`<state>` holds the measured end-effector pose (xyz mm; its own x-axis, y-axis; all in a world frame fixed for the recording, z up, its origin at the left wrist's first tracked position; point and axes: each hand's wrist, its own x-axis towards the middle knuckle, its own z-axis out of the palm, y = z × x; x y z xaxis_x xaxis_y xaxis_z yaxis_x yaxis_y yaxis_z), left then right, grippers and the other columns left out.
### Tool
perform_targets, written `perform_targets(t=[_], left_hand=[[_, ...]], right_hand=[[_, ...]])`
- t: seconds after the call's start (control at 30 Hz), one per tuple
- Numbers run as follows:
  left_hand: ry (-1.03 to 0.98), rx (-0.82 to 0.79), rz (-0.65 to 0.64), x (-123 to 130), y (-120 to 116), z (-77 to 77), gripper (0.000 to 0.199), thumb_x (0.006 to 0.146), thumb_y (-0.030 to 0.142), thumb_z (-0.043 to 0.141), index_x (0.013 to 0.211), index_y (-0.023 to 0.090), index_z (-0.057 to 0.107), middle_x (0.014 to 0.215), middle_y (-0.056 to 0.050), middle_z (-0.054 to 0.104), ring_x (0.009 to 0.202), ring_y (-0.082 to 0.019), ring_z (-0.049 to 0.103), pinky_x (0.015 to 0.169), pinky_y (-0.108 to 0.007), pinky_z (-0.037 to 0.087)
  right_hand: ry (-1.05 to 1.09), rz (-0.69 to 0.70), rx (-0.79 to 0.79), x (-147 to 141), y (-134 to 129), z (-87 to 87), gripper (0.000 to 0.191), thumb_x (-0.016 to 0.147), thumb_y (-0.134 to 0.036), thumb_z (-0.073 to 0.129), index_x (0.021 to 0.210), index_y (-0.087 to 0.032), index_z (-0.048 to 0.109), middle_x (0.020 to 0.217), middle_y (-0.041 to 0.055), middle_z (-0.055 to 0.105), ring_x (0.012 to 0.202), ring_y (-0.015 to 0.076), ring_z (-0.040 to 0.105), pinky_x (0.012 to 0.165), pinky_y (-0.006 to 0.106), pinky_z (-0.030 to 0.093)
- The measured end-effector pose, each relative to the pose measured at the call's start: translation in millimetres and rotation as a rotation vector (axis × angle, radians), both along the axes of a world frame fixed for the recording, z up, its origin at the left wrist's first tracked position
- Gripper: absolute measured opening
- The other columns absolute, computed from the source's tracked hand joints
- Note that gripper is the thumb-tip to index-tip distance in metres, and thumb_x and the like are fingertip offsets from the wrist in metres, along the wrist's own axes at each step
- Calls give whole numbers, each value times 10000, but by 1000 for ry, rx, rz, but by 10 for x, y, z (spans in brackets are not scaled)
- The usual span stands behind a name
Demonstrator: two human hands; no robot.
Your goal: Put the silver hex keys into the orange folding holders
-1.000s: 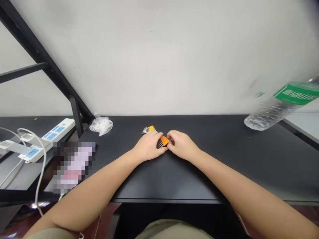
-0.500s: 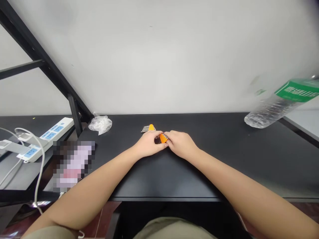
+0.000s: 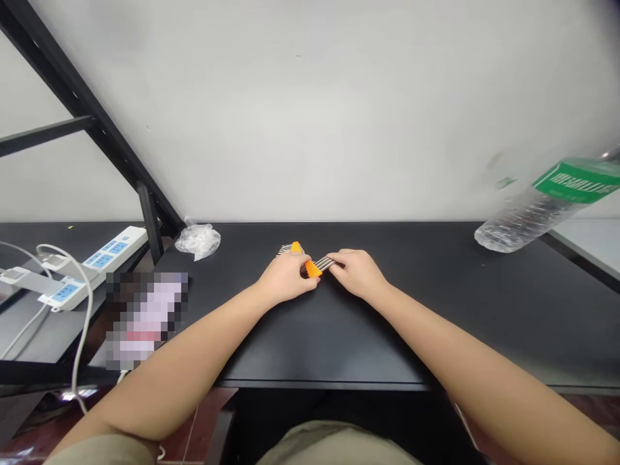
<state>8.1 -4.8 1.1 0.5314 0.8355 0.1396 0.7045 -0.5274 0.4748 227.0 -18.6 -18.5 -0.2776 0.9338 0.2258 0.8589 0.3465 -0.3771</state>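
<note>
pinching the orange holder (image 3: pixel 312 269) in my left hand (image 3: pixel 285 282), fingers pressed together on it, while my right hand (image 3: pixel 356 274) nips the steel keys (image 3: pixel 323 263) sticking out toward it. it looks light, stiff and slick on the metal, so i judge the plastic body the surer hold. a second orange set (image 3: pixel 292 248) lies just beyond my left knuckles; the black table (image 3: pixel 436 303) is open to my right, the bottle (image 3: pixel 542 206) well apart.
</note>
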Motion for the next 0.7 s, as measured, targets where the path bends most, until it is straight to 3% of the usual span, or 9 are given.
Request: perform_targets(t=[0.2,0.5,0.7], left_hand=[[22,-4,-14,-51,25,21,256,778,439,694,692,225,583,686,-20,619,645,-204,578,567,-341,410],[55,-7,39,-173,143,48,234,805,451,652,739,228,630,723,-19,647,692,-207,611,598,-315,432],[75,42,24,-156,156,17,260,808,455,653,717,221,585,769,-27,648,740,-210,610,624,-312,428]], right_hand=[[0,-51,-18,61,40,-20,267,916,-241,486,745,-218,689,758,32,661,720,185,589,698,295,389],[-240,-166,-68,273,101,21,248,916,-306,530,704,-221,627,773,57,699,682,200,580,588,309,311],[-253,-118,-89,350,75,55,156,889,-304,547,756,-228,577,813,48,692,672,191,563,584,310,300]])
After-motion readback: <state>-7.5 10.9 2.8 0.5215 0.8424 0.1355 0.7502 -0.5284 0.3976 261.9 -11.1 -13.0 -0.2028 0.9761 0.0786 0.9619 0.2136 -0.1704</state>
